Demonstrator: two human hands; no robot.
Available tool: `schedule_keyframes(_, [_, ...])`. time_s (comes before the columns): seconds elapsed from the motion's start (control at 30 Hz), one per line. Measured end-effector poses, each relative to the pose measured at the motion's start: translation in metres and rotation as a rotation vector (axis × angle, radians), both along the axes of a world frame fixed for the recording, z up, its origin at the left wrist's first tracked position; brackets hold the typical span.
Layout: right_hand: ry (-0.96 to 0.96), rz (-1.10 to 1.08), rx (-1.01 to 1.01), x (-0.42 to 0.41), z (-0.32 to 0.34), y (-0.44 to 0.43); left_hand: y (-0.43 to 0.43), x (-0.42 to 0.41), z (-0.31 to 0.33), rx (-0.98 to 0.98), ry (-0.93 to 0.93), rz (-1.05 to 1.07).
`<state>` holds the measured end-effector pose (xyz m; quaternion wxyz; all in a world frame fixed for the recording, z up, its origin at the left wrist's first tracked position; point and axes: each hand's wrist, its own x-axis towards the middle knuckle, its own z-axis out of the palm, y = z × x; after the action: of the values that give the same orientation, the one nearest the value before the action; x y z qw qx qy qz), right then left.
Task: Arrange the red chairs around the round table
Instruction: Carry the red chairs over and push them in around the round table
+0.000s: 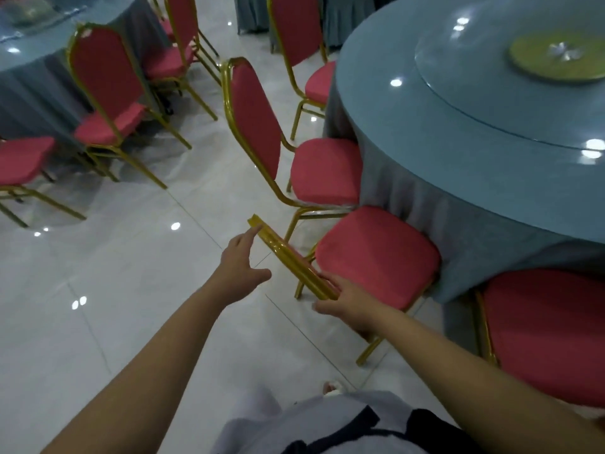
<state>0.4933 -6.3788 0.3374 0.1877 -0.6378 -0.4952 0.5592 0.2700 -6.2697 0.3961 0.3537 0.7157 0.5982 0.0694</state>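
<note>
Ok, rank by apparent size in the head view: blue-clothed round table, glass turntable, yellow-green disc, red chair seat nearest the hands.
1. Blue-clothed round table
2. Round glass turntable
3. Red padded chair seat
4. Yellow-green disc
Seat is nearer, disc cropped: those two unsure.

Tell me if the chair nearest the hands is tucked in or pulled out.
Tucked in: the chair has its seat front against the cloth of the round table.
</note>
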Motion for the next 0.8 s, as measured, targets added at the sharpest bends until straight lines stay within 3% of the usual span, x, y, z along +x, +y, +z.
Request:
schedule_keyframes(0.2, [0.048,-0.164,-0.002,-0.007,-0.002,-0.008,0.097,0.009,-0.01,0.068,0.304,-0.404])
schedule_keyframes(0.33, [-0.037,-0.33,0.023,-0.019,0.006,-0.014,0.146,0.014,-0.024,0.098,0.5,-0.699])
schedule_keyframes(0.53, [-0.349,-0.594,-0.031,-0.049,0.01,-0.037,0.161,0.012,-0.05,0.038,0.157,-0.852])
schedule_keyframes(0.8, [-0.484,-0.731,-0.184,-0.074,0.025,-0.03,0.167,0.003,-0.05,-0.049,0.04,-0.937])
